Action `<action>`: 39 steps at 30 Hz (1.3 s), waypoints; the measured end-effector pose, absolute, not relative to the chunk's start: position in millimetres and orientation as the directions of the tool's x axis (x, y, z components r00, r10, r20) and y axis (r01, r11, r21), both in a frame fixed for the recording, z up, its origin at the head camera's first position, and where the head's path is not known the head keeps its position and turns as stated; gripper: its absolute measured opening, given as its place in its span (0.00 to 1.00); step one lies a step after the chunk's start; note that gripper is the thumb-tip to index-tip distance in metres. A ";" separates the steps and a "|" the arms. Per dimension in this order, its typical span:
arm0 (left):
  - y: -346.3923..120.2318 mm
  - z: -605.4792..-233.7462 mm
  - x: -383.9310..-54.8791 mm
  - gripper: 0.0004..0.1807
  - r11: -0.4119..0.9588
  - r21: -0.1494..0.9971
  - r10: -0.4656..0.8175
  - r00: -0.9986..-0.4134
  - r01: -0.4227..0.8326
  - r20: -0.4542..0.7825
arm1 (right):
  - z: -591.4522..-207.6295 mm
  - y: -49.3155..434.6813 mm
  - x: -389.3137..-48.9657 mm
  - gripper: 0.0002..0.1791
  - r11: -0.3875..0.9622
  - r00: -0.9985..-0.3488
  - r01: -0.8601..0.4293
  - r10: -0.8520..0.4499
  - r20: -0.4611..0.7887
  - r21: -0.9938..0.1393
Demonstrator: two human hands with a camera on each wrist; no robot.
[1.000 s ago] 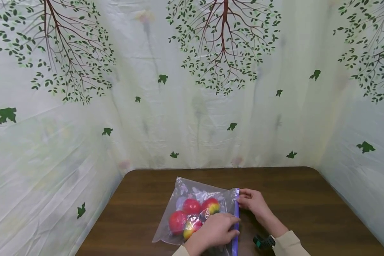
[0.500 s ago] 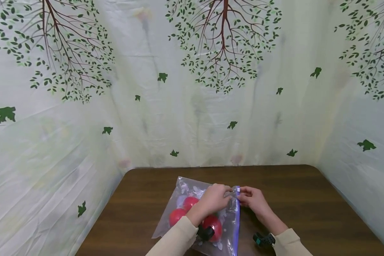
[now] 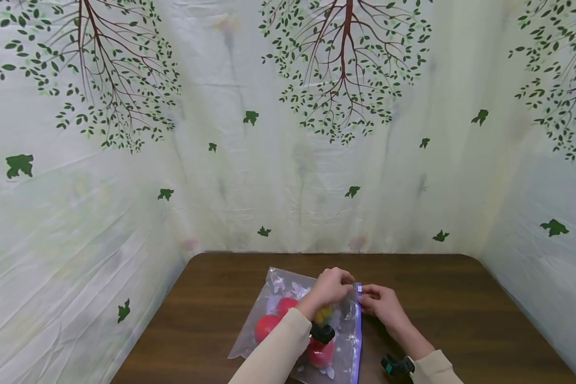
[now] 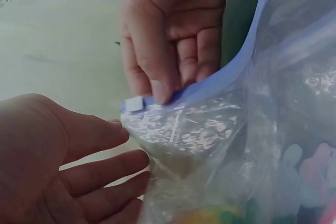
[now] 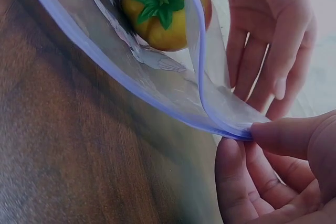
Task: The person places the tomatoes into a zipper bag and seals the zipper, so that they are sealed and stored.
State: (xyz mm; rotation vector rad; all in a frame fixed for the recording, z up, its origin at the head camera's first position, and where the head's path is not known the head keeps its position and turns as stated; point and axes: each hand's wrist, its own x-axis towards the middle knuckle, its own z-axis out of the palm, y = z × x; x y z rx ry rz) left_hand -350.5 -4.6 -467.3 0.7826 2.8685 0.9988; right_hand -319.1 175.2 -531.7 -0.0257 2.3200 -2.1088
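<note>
A clear zip bag (image 3: 343, 349) lies on the table with several round red and yellow fruits inside, one a red fruit (image 3: 266, 326). A yellow fruit (image 5: 170, 32) with a green star-shaped leaf top shows through the bag's parted mouth. My right hand (image 3: 385, 306) pinches the far end of the purple zip strip (image 5: 121, 82) between thumb and fingers, beside the white slider (image 4: 134, 103). Across the bag's far corner from it, my left hand (image 3: 333, 285) has its fingers extended, thumb apart, fingertips right at the plastic edge (image 4: 152, 153).
The bag rests on a dark brown wooden table (image 3: 437, 298) with rounded far corners. Behind and on both sides hangs a pale curtain (image 3: 297, 213) printed with trees and green leaves. A black camera strap (image 3: 397, 365) sits on the right wrist.
My left hand has moved from the near part of the zip strip up to its far end, its forearm now crossing over the bag. The right hand stays at the corner.
</note>
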 end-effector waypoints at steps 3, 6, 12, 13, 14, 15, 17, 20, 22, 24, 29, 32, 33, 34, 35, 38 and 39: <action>-4.1 -472.0 -353.4 0.07 0.655 0.615 0.449 -0.881 0.440 0.151 | -531.9 174.8 -319.7 0.13 0.088 -1.000 0.001 -0.023 -0.003 -0.996; -3.7 -476.4 -356.2 0.06 0.643 0.631 0.444 -0.883 0.433 0.153 | -531.9 174.5 -320.0 0.13 0.083 -1.000 0.007 -0.024 -0.009 -0.996; -2.1 -484.9 -361.0 0.02 0.632 0.644 0.426 -0.887 0.432 0.178 | -533.0 175.8 -320.2 0.15 0.072 -0.999 -0.004 -0.054 0.000 -0.997; -1.8 -486.3 -361.8 0.03 0.630 0.644 0.424 -0.887 0.435 0.185 | -533.3 176.0 -320.3 0.15 0.069 -0.998 -0.006 -0.064 0.002 -0.998; -1.3 -487.5 -362.3 0.04 0.629 0.646 0.420 -0.888 0.432 0.185 | -533.7 176.3 -320.5 0.16 0.064 -0.997 -0.008 -0.074 0.003 -0.998; -0.9 -488.8 -362.9 0.05 0.628 0.648 0.417 -0.889 0.431 0.188 | -534.2 176.5 -320.6 0.16 0.060 -0.997 -0.009 -0.082 0.004 -0.998; 0.0 -491.0 -363.9 0.06 0.627 0.651 0.412 -0.892 0.427 0.188 | -535.2 176.7 -321.1 0.16 0.056 -0.996 -0.010 -0.093 0.004 -0.998; 1.0 -493.2 -364.8 0.07 0.619 0.667 0.406 -0.895 0.416 0.182 | -536.2 176.7 -321.7 0.16 0.054 -0.996 -0.009 -0.092 0.004 -0.999; 1.1 -494.2 -365.2 0.07 0.613 0.676 0.403 -0.898 0.409 0.178 | -536.3 176.7 -321.9 0.16 0.054 -0.996 -0.004 -0.090 0.000 -0.999; 1.0 -494.8 -365.1 0.07 0.606 0.686 0.400 -0.900 0.402 0.173 | -535.9 176.7 -321.8 0.17 0.059 -0.996 -0.004 -0.089 -0.001 -0.998; 0.2 -496.1 -363.8 0.07 0.604 0.692 0.394 -0.903 0.397 0.174 | -533.7 177.1 -320.6 0.17 0.090 -0.995 -0.016 -0.099 0.007 -0.996; 0.2 -496.2 -363.4 0.07 0.602 0.689 0.392 -0.901 0.404 0.185 | -531.7 177.6 -319.3 0.17 0.103 -0.994 -0.027 -0.105 0.016 -0.994; 0.2 -496.0 -363.2 0.06 0.599 0.691 0.392 -0.900 0.406 0.189 | -531.2 177.8 -319.0 0.17 0.102 -0.994 -0.028 -0.106 0.017 -0.994; 0.0 -495.6 -362.7 0.06 0.595 0.694 0.392 -0.900 0.406 0.190 | -530.9 177.8 -318.9 0.17 0.100 -0.994 -0.029 -0.107 0.018 -0.995; -0.1 -495.2 -362.1 0.06 0.590 0.700 0.392 -0.901 0.403 0.189 | -530.7 177.8 -319.1 0.17 0.102 -0.994 -0.029 -0.108 0.018 -0.994; -0.7 -494.0 -359.8 0.06 0.574 0.714 0.393 -0.900 0.400 0.188 | -531.2 177.5 -319.2 0.18 0.097 -0.995 -0.027 -0.102 0.017 -0.995; -1.0 -493.8 -359.1 0.06 0.568 0.718 0.395 -0.899 0.401 0.190 | -531.3 177.1 -319.3 0.18 0.096 -0.995 -0.025 -0.097 0.016 -0.995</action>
